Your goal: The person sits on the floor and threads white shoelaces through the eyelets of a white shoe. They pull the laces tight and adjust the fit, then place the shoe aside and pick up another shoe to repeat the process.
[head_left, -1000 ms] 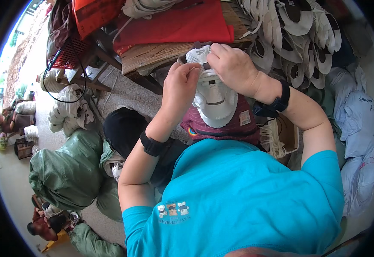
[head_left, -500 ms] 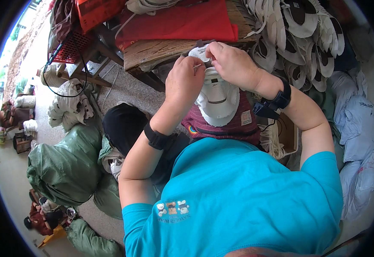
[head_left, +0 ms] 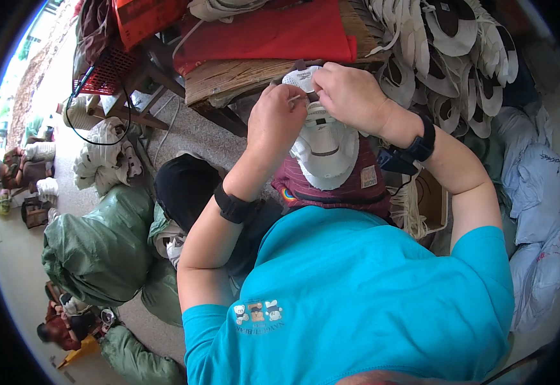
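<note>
A white shoe upper (head_left: 325,167) lies over my lap, its rounded toe end toward me and its tongue (head_left: 300,78) pointing away. My left hand (head_left: 275,122) is closed at the upper's left side, with a thin white shoelace (head_left: 296,97) showing at the fingertips. On the other side my right hand (head_left: 355,97) is closed, thumb and fingers pinched beside the tongue. What those fingers hold is hidden. The two hands are close together over the lace opening. Beneath the upper is a dark red striped cloth (head_left: 364,168).
A wooden table (head_left: 235,77) with red cloth (head_left: 273,35) stands just ahead. Several shoe uppers (head_left: 450,38) hang at the right, above a box (head_left: 430,202) with pale laces. Green sacks (head_left: 100,244) lie left, pale sacks (head_left: 536,192) right. Other people (head_left: 61,327) sit far left.
My right hand has shifted slightly to the right, its fingers turned lower, and more of the tongue shows. My left hand stays nearly in place.
</note>
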